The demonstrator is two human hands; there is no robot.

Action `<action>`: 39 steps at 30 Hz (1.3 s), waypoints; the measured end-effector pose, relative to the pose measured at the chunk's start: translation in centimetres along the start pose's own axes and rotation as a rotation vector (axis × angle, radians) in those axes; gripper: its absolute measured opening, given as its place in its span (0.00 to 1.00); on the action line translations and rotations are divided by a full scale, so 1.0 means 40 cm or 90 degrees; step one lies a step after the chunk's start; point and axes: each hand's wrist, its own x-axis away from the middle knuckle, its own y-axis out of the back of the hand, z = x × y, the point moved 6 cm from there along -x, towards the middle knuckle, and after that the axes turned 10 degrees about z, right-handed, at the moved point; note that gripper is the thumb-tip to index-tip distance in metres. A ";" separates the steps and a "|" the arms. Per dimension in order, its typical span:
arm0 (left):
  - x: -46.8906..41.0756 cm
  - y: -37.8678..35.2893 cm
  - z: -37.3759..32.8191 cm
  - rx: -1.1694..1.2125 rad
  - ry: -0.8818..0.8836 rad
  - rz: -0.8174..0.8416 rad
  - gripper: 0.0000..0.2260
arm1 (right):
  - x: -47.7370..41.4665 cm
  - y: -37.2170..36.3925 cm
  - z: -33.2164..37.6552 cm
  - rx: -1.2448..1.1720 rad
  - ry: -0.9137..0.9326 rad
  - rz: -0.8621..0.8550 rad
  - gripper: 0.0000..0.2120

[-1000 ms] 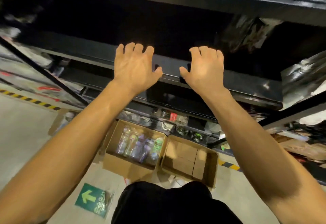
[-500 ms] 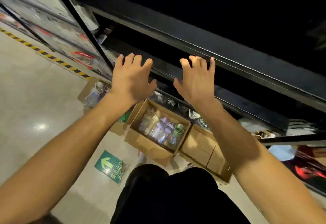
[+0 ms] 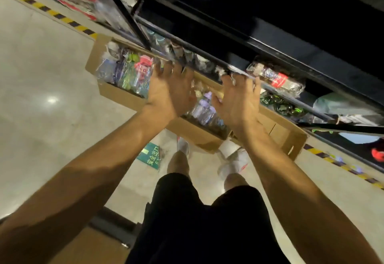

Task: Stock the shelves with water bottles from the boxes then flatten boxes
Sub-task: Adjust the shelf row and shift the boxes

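While left grip and right grip hover wide and empty at twelve o'clock, boxed bottles look slippery and crushable; grasp mid-body.

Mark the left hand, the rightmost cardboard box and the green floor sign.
left hand (image 3: 169, 94): head view, back of the hand.
rightmost cardboard box (image 3: 292, 140): head view, right end wall.
green floor sign (image 3: 150, 156): head view, centre of the sign.
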 end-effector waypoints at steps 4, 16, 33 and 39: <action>-0.114 -0.192 -0.044 0.006 -0.042 0.066 0.36 | -0.053 -0.226 -0.025 -0.032 -0.039 0.082 0.29; -0.445 -0.796 -0.228 -0.031 -0.121 0.148 0.32 | -0.250 -0.872 -0.171 -0.065 -0.134 0.161 0.38; -0.803 -1.395 -0.367 -0.078 -0.130 0.248 0.32 | -0.449 -1.500 -0.307 -0.168 -0.265 0.202 0.36; -0.900 -1.566 -0.377 0.030 -0.058 0.263 0.43 | -0.489 -1.602 -0.364 -0.341 -0.343 0.173 0.46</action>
